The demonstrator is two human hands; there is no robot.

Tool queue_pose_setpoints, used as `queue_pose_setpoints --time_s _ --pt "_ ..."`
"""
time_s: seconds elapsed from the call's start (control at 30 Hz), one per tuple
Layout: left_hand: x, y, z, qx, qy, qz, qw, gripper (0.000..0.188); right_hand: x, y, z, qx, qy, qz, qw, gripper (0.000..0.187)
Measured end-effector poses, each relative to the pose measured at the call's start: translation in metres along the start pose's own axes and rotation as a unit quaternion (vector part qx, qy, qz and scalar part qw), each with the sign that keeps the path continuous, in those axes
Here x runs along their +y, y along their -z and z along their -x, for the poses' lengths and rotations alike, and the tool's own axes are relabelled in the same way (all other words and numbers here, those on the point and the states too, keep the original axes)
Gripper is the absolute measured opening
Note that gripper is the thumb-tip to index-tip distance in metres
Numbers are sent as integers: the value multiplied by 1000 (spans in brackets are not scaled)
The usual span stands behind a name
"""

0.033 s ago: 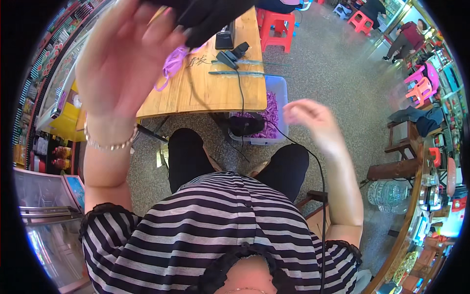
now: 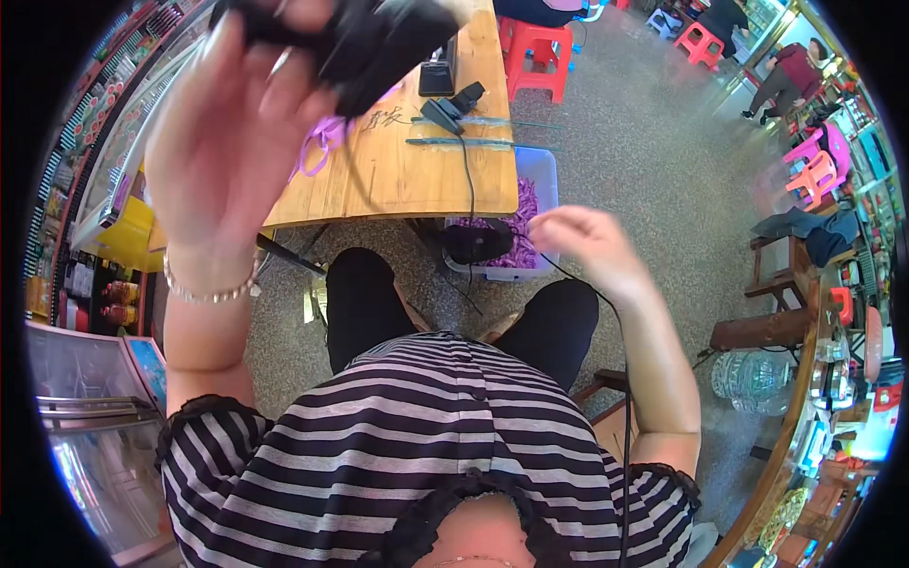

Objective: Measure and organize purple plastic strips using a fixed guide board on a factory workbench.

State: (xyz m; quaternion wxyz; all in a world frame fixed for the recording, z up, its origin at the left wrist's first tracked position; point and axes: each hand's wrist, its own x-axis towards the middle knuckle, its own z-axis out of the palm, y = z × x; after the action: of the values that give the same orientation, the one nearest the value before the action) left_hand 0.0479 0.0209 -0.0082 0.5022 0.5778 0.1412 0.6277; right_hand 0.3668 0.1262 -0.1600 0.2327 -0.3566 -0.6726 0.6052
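Note:
My left hand (image 2: 222, 156) is raised over the table's left side, palm showing and fingers curled round a blurred black object (image 2: 383, 52); its exact kind is unclear. Bent and pressed together, the fingers of my right hand (image 2: 597, 248) are at the right of the bin, close to a thin black cable (image 2: 623, 426). Blur hides whether they grip anything. A black clip-like device (image 2: 443, 114) with a cord lies on the wooden table (image 2: 417, 185). Left of it is a purple looped strap (image 2: 322, 144).
A pale plastic bin (image 2: 540, 161) of purple pieces stands by the table's right corner, with a black box-like item (image 2: 476, 241) above it. Two thin dark sticks (image 2: 459, 142) cross the table edge. Red stools (image 2: 535, 62) stand beyond; a wooden chair (image 2: 781, 275) is at right.
My left hand and the black object have shifted slightly left and down, showing more of the object. My right hand has moved a little left and down, its fingers drawn closer together.

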Motion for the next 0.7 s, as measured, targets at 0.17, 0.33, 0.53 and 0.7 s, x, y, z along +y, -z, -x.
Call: queue_pose_setpoints --time_s 0.17,0.33,0.53,0.7 --pt "-13 28 98 120 86 -107 983 36 95 -41 -36 -33 -85 -67 994 40" --pt "-44 32 152 140 353 -172 909 24 107 -59 -55 -41 -89 -211 973 42" --pt "-163 55 170 131 366 -166 906 21 103 -70 -62 -41 -155 -272 949 39" --pt "-286 83 167 127 296 -254 912 21 101 -77 -58 -13 -188 -268 945 40"
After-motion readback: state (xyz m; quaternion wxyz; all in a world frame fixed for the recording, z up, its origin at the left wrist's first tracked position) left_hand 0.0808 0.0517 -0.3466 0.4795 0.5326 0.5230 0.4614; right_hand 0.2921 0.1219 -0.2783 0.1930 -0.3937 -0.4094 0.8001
